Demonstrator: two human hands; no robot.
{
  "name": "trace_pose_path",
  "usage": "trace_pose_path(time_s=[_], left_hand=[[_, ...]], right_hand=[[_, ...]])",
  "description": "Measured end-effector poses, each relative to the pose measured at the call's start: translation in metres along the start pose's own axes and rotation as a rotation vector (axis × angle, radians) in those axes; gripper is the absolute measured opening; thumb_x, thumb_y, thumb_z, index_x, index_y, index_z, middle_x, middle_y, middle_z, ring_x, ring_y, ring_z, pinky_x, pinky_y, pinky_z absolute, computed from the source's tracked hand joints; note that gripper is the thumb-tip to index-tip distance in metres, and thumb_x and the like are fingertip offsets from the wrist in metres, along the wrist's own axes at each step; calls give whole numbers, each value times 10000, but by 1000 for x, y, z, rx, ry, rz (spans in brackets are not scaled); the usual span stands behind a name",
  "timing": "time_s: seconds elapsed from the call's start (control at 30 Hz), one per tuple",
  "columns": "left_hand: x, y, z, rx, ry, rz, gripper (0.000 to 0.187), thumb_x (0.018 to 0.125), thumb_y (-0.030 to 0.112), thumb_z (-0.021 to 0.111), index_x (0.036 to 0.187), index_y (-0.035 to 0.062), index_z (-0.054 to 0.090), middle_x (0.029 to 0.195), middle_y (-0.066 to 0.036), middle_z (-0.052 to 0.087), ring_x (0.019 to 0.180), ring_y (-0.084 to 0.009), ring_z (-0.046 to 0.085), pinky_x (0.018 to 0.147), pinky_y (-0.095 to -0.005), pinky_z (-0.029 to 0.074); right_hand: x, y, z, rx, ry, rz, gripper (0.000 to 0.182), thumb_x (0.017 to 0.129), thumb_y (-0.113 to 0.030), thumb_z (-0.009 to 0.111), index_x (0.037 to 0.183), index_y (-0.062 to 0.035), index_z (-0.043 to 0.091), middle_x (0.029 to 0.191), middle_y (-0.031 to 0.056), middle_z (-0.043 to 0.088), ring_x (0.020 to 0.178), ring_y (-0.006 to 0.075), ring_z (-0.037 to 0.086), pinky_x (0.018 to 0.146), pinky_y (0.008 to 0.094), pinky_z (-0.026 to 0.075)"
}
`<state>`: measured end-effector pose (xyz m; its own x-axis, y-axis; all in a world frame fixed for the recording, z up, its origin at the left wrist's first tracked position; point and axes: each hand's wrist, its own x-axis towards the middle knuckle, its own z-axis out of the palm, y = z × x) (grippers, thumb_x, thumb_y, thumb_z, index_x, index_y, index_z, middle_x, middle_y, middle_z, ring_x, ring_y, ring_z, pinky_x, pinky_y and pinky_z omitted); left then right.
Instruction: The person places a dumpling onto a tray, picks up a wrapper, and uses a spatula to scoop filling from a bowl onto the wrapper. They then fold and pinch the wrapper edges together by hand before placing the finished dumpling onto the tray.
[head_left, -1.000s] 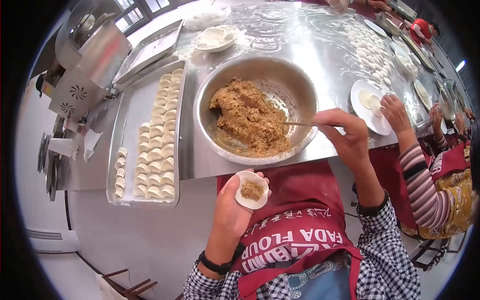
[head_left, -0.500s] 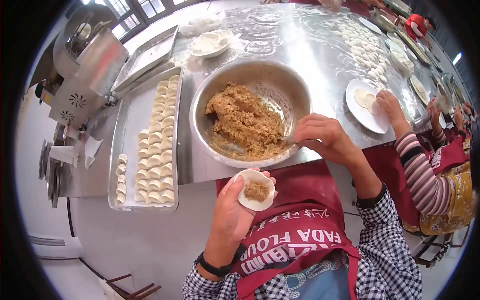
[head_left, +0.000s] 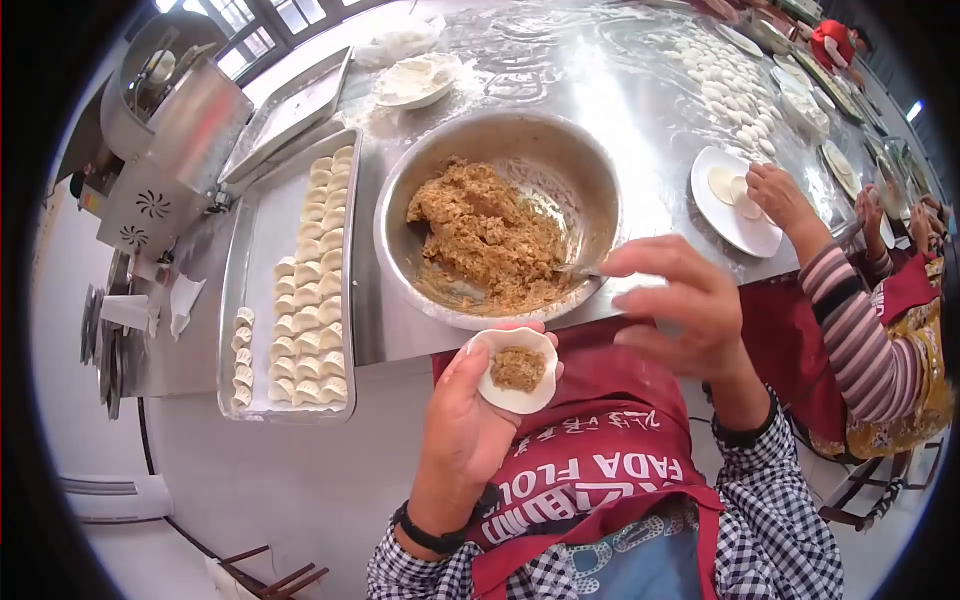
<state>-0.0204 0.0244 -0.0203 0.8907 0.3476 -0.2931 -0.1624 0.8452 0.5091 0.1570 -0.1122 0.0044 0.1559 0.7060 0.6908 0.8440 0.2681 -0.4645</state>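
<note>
A round dumpling wrapper (head_left: pixel 509 396) with a lump of brown filling (head_left: pixel 518 369) at its centre lies cupped in my left hand (head_left: pixel 464 420), just in front of the bowl. Its edge curls up a little around the filling. My right hand (head_left: pixel 690 315) hangs near the bowl's right rim, fingers apart and partly blurred, holding nothing. The large metal bowl (head_left: pixel 597 200) contains a big mound of filling mixture (head_left: pixel 480 235). A thin utensil handle (head_left: pixel 580 271) rests inside by the right wall, its lower end buried in the mixture.
On the left, a metal tray (head_left: pixel 262 215) holds rows of folded dumplings (head_left: pixel 318 290). Behind it are another tray (head_left: pixel 290 112) and a bowl of flour (head_left: pixel 415 80). At right, a co-worker's hand (head_left: pixel 785 200) touches wrappers on a white plate (head_left: pixel 735 232). Dough pieces (head_left: pixel 725 90) cover the far table.
My right hand has let go of the utensil and moved away from the bowl's rim, its fingers spreading. The wrapper in my left hand has shifted slightly right, its edge more curled.
</note>
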Motion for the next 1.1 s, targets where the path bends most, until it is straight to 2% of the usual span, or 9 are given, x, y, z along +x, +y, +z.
trace_pose_path(time_s=[0.23, 0.33, 0.47, 0.53, 0.73, 0.83, 0.97, 1.03, 1.1], left_hand=[[0, -3, 6, -75, 62, -69, 383, 921, 207, 351, 1221, -30, 369, 1188, -156, 473, 1091, -246, 481, 934, -374, 392], [-1, -4, 7, -46, 15, -64, 385, 927, 210, 328, 1228, -27, 361, 1196, -140, 467, 1096, -244, 477, 938, -376, 387], [-5, -4, 15, 23, -32, -70, 391, 901, 157, 397, 1239, -35, 359, 1181, -125, 479, 1085, -215, 484, 925, -340, 403], [-8, -6, 14, 528, -43, -31, 442, 843, 61, 480, 1257, -34, 355, 1191, -121, 479, 1082, -178, 483, 904, -292, 415], [-12, -8, 18, 990, -129, 193, 438, 796, -27, 506, 1226, -18, 422, 1160, -124, 521, 1046, -161, 513, 873, -266, 427], [-6, -11, 7, 1013, -169, 334, 397, 805, -29, 505, 1198, -27, 449, 1123, -119, 548, 1020, -164, 532, 853, -259, 439], [-7, -9, 5, 966, -123, 309, 365, 816, -17, 516, 1177, -26, 466, 1119, -114, 554, 1022, -158, 532, 852, -257, 440], [-9, -7, 7, 712, -7, 236, 337, 812, -3, 546, 1143, -20, 489, 1108, -105, 561, 1018, -153, 533, 865, -261, 434], [-11, -7, 4, 669, -16, 247, 330, 805, -4, 558, 1129, -16, 498, 1108, -105, 561, 1015, -151, 534, 870, -265, 433]], right_hand=[[-9, -17, 42, -29, 31, -128, 261, 601, -100, 665, 855, -62, 620, 1049, 133, 565, 944, 291, 546, 747, 353, 465], [-8, -14, 49, 26, 67, -140, 203, 589, -80, 662, 783, -58, 606, 1032, 135, 568, 912, 287, 556, 724, 352, 467], [-6, -18, 53, 127, 139, -55, 151, 585, -77, 670, 706, -48, 583, 1008, 139, 573, 866, 276, 569, 690, 338, 470], [-6, -18, 54, 131, 141, -41, 152, 588, -79, 673, 707, -45, 584, 1006, 142, 574, 856, 270, 571, 684, 333, 470], [-6, -20, 57, 128, 158, 2, 147, 603, -68, 675, 713, -29, 586, 1008, 147, 576, 834, 259, 579, 672, 319, 466], [-4, -20, 58, 142, 156, -9, 148, 610, -51, 675, 727, -23, 589, 1010, 154, 576, 830, 263, 582, 665, 318, 468], [-6, -22, 60, 258, 206, 61, 168, 638, -15, 686, 777, -8, 592, 1021, 171, 567, 834, 258, 588, 673, 314, 478], [-9, -24, 54, 285, 233, 124, 174, 653, -7, 686, 799, -1, 591, 1027, 174, 562, 837, 248, 588, 682, 307, 481], [-12, -24, 53, 309, 263, 184, 180, 668, 1, 686, 820, 5, 590, 1034, 178, 557, 840, 239, 587, 692, 299, 483]])
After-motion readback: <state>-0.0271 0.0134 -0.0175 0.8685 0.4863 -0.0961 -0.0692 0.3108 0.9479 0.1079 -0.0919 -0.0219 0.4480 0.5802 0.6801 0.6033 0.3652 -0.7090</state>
